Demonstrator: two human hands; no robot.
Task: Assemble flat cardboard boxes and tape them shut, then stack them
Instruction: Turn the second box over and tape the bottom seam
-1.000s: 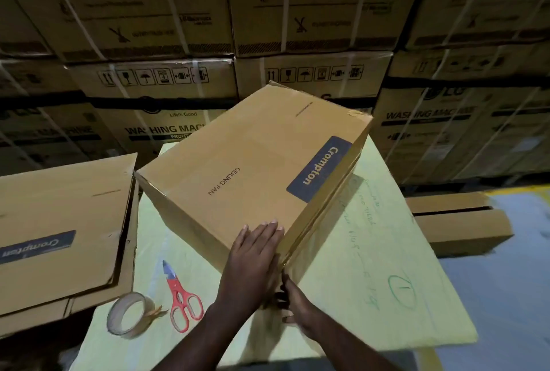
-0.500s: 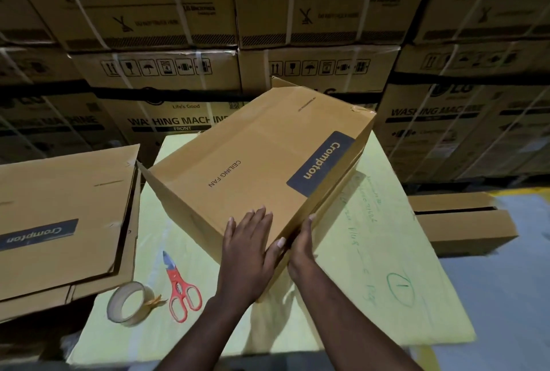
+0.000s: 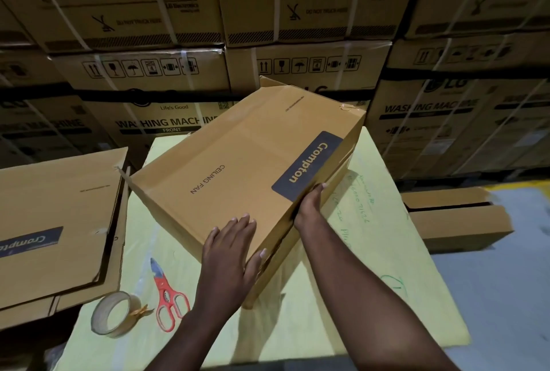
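A brown Crompton ceiling-fan box (image 3: 238, 168) lies tilted on the yellow table (image 3: 372, 251), opened into shape. My left hand (image 3: 230, 251) rests flat on its top face near the front corner, fingers straight and thumb over the edge. My right hand (image 3: 309, 207) holds the box's right edge just below the blue label, fingers tucked under it. A roll of clear tape (image 3: 114, 312) and red-handled scissors (image 3: 166, 296) lie on the table at the front left.
A pile of flat Crompton boxes (image 3: 53, 222) sits at the left of the table. Strapped washing-machine cartons (image 3: 297, 13) form a wall behind. More cardboard boxes (image 3: 458, 219) lie on the floor to the right.
My right hand has come out from under the box's front corner and slid up along its right edge to the label. My left hand stayed flat on top. The box's right side rose slightly.
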